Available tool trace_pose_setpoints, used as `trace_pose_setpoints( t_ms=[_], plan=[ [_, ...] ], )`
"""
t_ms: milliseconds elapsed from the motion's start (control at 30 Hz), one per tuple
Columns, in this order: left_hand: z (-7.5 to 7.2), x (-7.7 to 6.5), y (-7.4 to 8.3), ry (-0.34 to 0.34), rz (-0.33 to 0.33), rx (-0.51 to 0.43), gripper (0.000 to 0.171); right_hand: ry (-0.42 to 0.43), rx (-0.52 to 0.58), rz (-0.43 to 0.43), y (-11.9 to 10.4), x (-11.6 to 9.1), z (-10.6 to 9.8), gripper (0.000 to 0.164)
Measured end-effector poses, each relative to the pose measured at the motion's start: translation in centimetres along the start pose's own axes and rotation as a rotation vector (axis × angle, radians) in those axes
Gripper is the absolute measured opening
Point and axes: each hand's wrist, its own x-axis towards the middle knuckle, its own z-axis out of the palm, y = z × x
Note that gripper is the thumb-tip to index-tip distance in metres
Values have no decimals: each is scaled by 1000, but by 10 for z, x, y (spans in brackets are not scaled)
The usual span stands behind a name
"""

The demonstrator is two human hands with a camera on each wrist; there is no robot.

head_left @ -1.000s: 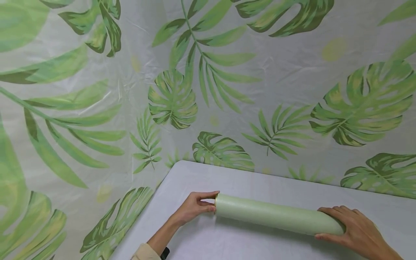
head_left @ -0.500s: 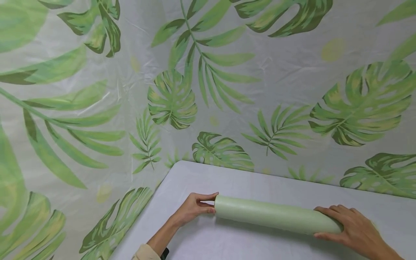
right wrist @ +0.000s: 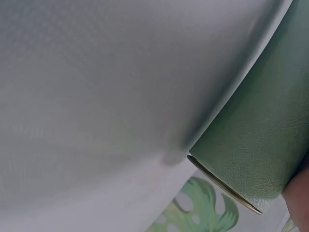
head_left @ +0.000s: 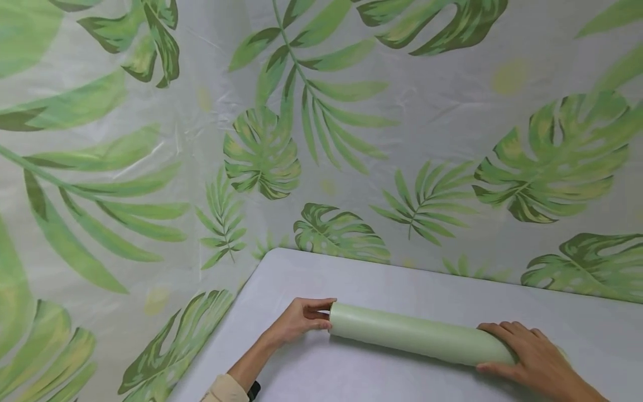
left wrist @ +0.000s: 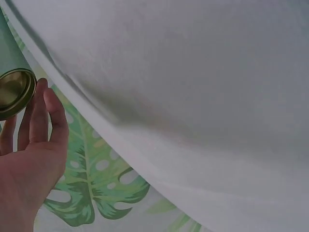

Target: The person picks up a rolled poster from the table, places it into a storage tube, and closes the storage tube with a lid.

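Note:
A long light green tube (head_left: 402, 333) lies across both hands, low over the white surface. My left hand (head_left: 296, 324) pinches its left end at the rim between thumb and fingers. In the left wrist view, that end shows a recessed gold metal cap (left wrist: 14, 92), and the fingers reach along its edge. My right hand (head_left: 532, 357) grips the other end from above, its thumb on the near side and fingers on the far side. A thin gold rim (right wrist: 224, 186) edges the tube in the right wrist view, where only a bit of the hand shows.
A white-covered table (head_left: 351, 273) extends beneath the tube, with a rounded far left corner. Behind and to the left hangs a pale sheet (head_left: 351, 190) printed with green leaves, meeting the table's edges. A dark band (head_left: 254, 391) is on the left wrist, below a beige sleeve (head_left: 226, 388).
The right hand and the tube's right end have shifted left and slightly toward me. The left end has moved a little left. Both hands keep their hold, and the head view has drifted slightly.

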Motion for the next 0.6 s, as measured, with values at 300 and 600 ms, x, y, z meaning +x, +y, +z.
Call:
trace_pose_setpoints(
  t_ms=[300,600],
  plan=[
    [-2,-1,-4,-10,22,72,62,-18,-3,-10,-1,3,6,70],
    [-2,-1,-12,-11,9,91,63,3,-33,-33,-4,3,9,71]
  ],
)
